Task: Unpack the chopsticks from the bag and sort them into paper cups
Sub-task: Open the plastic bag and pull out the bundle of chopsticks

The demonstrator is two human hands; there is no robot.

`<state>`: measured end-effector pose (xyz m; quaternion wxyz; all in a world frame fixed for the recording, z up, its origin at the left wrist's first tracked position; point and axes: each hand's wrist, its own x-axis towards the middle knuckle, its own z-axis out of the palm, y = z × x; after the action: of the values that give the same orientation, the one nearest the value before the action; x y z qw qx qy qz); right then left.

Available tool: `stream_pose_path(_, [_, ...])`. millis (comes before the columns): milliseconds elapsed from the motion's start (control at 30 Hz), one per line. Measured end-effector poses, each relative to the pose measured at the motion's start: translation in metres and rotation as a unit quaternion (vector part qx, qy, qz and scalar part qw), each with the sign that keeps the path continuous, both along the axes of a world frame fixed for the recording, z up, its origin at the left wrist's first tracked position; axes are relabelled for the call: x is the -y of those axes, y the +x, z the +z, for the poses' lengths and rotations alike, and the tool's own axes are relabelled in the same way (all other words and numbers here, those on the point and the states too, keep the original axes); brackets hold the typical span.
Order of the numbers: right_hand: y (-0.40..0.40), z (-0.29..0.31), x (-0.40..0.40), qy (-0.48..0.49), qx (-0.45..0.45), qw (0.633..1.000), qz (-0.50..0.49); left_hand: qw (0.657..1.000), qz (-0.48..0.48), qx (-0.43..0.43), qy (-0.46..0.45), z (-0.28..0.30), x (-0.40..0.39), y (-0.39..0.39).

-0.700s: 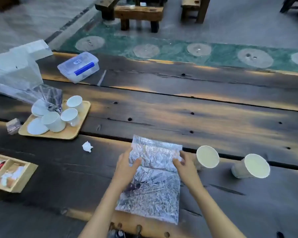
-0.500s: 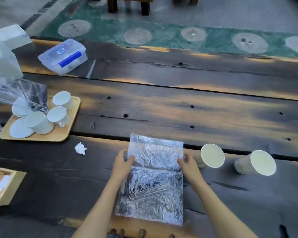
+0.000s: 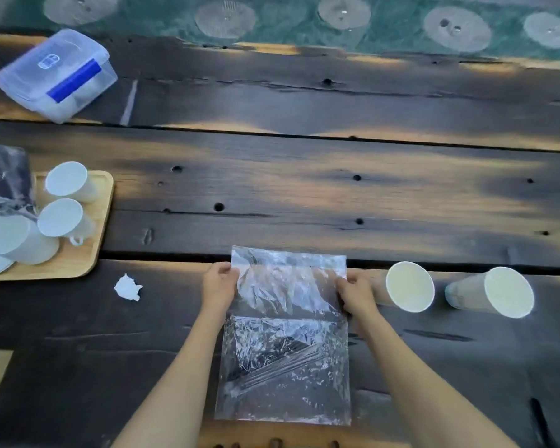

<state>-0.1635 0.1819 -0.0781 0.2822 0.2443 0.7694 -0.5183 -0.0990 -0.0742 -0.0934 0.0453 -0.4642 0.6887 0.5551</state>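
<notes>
A person's left hand (image 3: 219,282) and right hand (image 3: 356,294) each held a pinching grip on the top corners of the clear bag (image 3: 285,337) on the tabletop (image 3: 304,195); chopsticks (image 3: 272,367) remained inside, both paper cups (image 3: 409,286) apparently empty.

Dim, patchy light on a dark wooden table (image 3: 304,195)

Warm streaks cross its far planks; the bag (image 3: 288,337) glares; wide-angle edges bend and blur softly.
</notes>
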Motion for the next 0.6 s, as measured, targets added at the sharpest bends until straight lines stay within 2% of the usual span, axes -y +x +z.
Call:
stream_pose_path(100, [0.005,0.006,-0.002,-0.048,-0.018,0.999,0.001,0.998,0.010,-0.030,0.050,0.005,0.006,0.011])
stream_pose_path(233, [0.016,0.024,-0.010,-0.081,-0.081,0.993,0.019,0.993,-0.010,-0.086,0.075,0.020,0.009,0.032])
stream_pose_path(433, [0.044,0.056,-0.034,-0.088,-0.168,0.980,0.059,0.986,0.009,-0.157,0.054,0.056,-0.018,0.059])
stream_pose_path(600, [0.068,0.080,-0.082,-0.145,-0.190,0.970,0.036,0.975,-0.009,-0.217,0.052,0.091,-0.050,0.088])
